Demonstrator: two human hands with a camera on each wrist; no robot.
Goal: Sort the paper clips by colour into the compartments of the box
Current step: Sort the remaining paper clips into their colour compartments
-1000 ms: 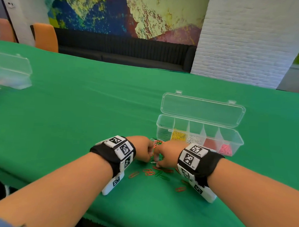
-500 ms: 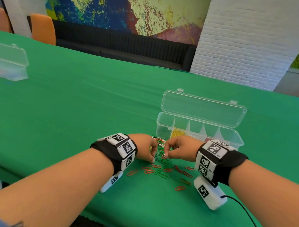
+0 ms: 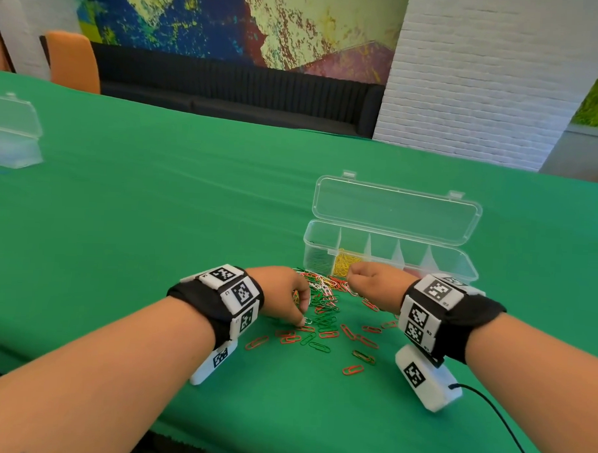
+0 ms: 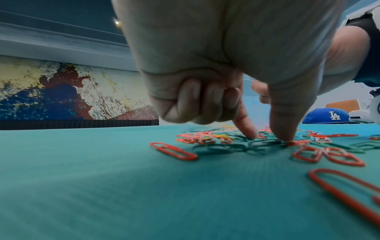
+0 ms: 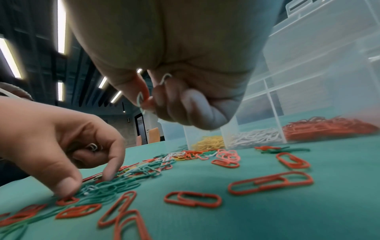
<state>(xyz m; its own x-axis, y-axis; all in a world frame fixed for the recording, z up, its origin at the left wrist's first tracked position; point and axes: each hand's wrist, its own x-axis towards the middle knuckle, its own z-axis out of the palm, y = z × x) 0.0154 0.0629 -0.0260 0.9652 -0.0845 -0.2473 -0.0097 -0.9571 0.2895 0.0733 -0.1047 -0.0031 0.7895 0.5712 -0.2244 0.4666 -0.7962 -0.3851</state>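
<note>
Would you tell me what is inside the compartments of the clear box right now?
The clear box holds green clips, yellow clips, white clips and red clips in separate compartments; the right hand covers part of them, and the last compartment's contents are unclear.

Green-clothed table (image 3: 154, 220) under scattered paper clips (image 3: 324, 316), open compartment box (image 3: 388, 257), second clear box (image 3: 12, 135).
</note>
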